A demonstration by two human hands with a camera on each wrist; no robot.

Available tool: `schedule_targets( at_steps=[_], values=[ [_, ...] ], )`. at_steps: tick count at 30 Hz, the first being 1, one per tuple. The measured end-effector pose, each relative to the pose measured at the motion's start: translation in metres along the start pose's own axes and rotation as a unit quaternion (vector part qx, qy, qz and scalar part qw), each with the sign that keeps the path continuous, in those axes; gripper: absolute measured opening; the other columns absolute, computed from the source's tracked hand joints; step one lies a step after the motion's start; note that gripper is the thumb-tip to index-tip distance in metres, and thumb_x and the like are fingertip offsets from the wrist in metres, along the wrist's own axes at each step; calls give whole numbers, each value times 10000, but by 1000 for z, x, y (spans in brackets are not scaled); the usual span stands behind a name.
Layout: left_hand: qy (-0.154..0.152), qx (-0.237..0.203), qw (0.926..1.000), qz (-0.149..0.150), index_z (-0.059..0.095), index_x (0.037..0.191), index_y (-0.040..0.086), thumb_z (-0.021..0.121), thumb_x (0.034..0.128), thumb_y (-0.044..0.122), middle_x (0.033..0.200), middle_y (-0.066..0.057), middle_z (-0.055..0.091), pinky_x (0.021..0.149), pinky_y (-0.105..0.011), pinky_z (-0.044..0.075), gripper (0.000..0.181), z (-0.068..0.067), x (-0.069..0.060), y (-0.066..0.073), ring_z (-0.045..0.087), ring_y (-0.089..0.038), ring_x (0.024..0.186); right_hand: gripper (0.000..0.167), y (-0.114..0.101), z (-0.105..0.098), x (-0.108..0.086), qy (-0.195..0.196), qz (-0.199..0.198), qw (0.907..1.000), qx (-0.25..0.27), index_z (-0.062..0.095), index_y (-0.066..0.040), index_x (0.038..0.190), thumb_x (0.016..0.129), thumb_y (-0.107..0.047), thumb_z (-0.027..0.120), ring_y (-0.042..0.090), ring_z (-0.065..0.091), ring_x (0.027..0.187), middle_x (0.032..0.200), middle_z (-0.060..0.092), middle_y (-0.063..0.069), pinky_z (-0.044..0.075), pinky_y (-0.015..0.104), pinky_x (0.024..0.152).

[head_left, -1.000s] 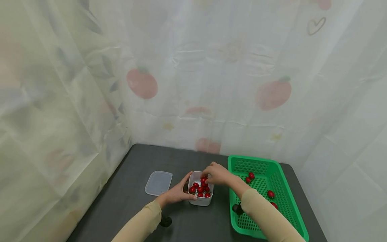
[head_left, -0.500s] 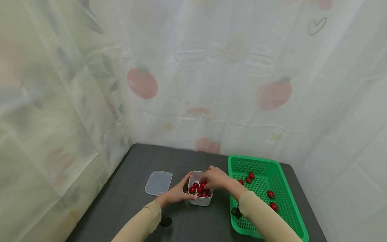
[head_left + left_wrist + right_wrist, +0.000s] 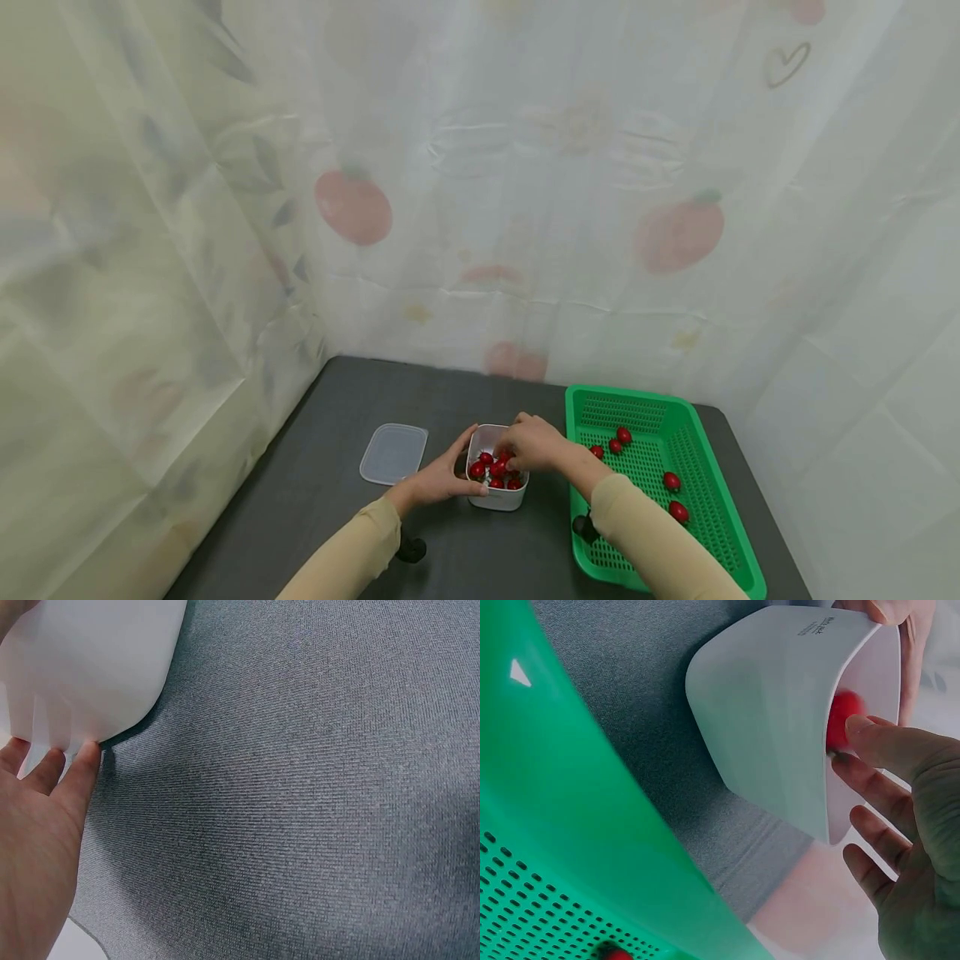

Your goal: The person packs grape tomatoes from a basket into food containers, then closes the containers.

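Note:
A white square plastic container stands on the dark table in the head view, several red cherry tomatoes inside it. My left hand grips it from the left, thumb at the near side and fingers round the far side; in the left wrist view fingertips touch the container's wall. Over the container's right rim reaches my right hand. The right wrist view has a cherry tomato pinched between thumb and index finger at the container's mouth, the other fingers spread. Part of the container's inside is hidden by this hand.
A green perforated basket with several cherry tomatoes stands on the right, under my right forearm. A translucent lid lies flat to the left of the container. A patterned curtain hangs behind the table.
Over the last second my right hand has moved slightly down into the container, and the forearm has shifted left, uncovering more tomatoes in the basket. My left hand and the container have stayed put.

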State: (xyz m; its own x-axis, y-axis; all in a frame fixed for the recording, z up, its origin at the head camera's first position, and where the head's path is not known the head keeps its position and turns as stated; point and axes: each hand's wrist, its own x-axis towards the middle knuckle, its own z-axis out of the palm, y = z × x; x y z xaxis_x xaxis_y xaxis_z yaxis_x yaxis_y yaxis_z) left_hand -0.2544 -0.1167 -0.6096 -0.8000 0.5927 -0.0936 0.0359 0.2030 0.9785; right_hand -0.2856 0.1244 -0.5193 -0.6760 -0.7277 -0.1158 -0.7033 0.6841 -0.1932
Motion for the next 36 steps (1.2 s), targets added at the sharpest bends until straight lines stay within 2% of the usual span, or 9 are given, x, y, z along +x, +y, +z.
schedule_targets(
  at_steps=[8, 17, 24, 29, 36],
  values=[
    [-26, -33, 10000, 18, -11, 1648, 297, 779, 933, 188, 1686, -122, 133, 1087, -479, 424, 1071, -1, 0, 1, 333, -387, 1463, 233, 1, -3, -2, 67, 2, 10000, 70, 798, -220, 1145, 913, -202, 784, 204, 523, 1015, 1002, 747, -56, 469, 433, 879],
    [-4, 73, 10000, -32, -36, 1655, 181, 812, 905, 224, 1672, -162, 159, 1079, -501, 426, 1132, -1, 0, 2, 335, -392, 1455, 204, 11, -24, -19, 640, -8, 9974, 325, 794, -218, 1145, 948, -207, 744, 216, 530, 1032, 1067, 732, -38, 472, 450, 859],
    [36, 147, 9999, -21, -23, 1656, 174, 832, 886, 251, 1665, -169, 171, 1084, -503, 418, 1153, -1, 0, 2, 312, -404, 1464, 232, 32, -47, -47, 964, 89, 9945, 407, 774, -228, 1183, 954, -212, 748, 264, 537, 1158, 1148, 718, -42, 472, 482, 934],
    [71, 195, 9998, 21, -4, 1657, 227, 840, 877, 244, 1671, -146, 173, 1081, -481, 425, 1149, -1, 0, 2, 310, -397, 1472, 247, 51, -58, -75, 1131, 424, 9904, 677, 756, -231, 1211, 967, -204, 731, 297, 527, 1212, 1158, 709, -44, 457, 501, 966],
    [154, 315, 9994, -8, -44, 1653, 273, 850, 866, 273, 1694, -110, 130, 1123, -530, 362, 1191, -2, -3, 3, 218, -375, 1518, 255, 72, -66, -107, 1298, 820, 9839, 910, 748, -178, 1227, 974, -188, 724, 357, 492, 1289, 1199, 709, -15, 456, 541, 991]
  ],
)
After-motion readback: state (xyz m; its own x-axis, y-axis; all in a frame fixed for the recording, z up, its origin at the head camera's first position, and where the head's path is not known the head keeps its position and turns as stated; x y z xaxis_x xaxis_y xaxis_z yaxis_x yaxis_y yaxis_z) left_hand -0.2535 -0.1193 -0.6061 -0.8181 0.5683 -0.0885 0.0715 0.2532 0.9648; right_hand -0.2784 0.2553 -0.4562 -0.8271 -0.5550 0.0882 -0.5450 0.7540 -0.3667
